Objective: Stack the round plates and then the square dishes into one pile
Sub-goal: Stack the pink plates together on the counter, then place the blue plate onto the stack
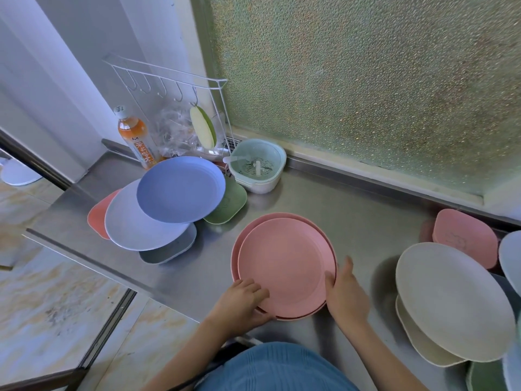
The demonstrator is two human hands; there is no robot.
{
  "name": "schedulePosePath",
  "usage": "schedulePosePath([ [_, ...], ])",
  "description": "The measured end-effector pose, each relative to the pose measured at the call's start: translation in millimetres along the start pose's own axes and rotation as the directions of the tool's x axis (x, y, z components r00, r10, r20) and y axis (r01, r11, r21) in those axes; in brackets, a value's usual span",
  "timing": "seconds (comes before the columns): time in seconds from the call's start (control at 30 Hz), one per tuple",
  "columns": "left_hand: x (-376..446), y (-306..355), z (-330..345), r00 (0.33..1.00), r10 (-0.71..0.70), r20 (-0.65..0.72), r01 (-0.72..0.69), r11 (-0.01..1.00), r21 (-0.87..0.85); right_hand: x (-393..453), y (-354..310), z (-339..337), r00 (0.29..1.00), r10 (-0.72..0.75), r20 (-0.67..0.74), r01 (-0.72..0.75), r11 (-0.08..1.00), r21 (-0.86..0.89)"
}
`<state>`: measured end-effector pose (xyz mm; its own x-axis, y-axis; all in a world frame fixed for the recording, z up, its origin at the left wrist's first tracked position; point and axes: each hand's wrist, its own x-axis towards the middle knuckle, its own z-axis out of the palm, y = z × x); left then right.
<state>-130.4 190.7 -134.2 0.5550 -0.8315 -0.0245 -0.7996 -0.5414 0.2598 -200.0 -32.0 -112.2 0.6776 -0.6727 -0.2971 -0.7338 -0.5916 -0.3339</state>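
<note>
Gripping the top pink plate by its near rim, our left hand and right hand clamped on opposite sides, it sat on another pink plate near the table front edge, blue plate tilted toward the far left corner

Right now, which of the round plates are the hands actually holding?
The top pink round plate, nested in a second pink one. The left hand and right hand grip its near rim; the blue plate and beige plate sit untouched.
</note>
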Motion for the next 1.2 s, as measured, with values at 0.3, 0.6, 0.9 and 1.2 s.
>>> schedulePosePath([
  [0.3,28,-118,-87,0.173,-0.934,0.311,0.391,-0.225,-0.893,-2,-77,6,0.981,-0.172,-0.087,0.186,0.961,0.203],
  [0.6,42,-165,-84,0.240,-0.778,0.581,0.048,-0.588,-0.807,-14,-126,43,0.957,-0.289,0.038,0.277,0.942,0.192],
  [0.9,18,-125,-94,0.354,-0.902,0.246,0.350,-0.115,-0.929,7,-153,32,0.987,-0.148,0.067,0.069,0.756,0.651],
  [1.2,26,-71,-72,0.773,-0.615,0.156,0.554,0.535,-0.638,2,-83,-2,0.981,0.137,-0.139,-0.027,0.800,0.599],
])
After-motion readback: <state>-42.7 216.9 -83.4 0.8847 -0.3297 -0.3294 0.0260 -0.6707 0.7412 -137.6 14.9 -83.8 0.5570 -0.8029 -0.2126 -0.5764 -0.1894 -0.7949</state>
